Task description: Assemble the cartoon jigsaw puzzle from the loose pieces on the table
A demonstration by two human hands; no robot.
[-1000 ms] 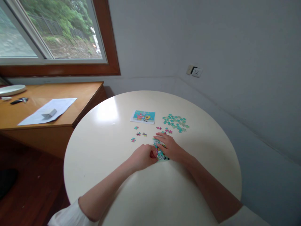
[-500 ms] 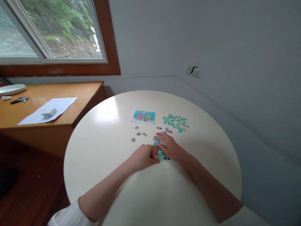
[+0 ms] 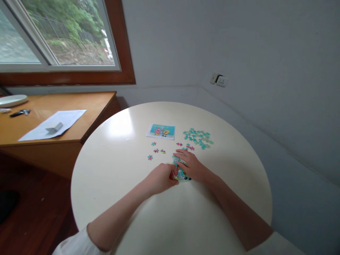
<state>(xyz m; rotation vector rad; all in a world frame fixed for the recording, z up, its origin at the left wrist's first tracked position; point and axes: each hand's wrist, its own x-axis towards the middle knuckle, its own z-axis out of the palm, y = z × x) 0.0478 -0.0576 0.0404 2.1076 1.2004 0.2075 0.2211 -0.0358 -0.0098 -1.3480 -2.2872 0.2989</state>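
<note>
A partly joined jigsaw puzzle (image 3: 182,174) with teal cartoon figures lies flat near the middle of the round white table (image 3: 111,156). At its left edge my left hand (image 3: 162,177) is closed, thumb and fingers pinched around a puzzle piece mostly hidden by them. Spread over the puzzle's upper right is my right hand (image 3: 193,165), its fingers stretched out and resting on the joined pieces, covering part of them. Just beyond these fingers are a few pink and teal loose pieces (image 3: 191,148).
A picture card (image 3: 162,131) with the cartoon scene lies behind the puzzle. Several teal pieces (image 3: 198,137) are spread at the right, and several colourful ones (image 3: 150,157) at the left. Left of the table stands a wooden desk (image 3: 98,102) with paper (image 3: 67,117) on it.
My left thumb and fingertips have drawn back very slightly to the left, showing a little more of the puzzle's lower left corner. My right hand stays in place.
</note>
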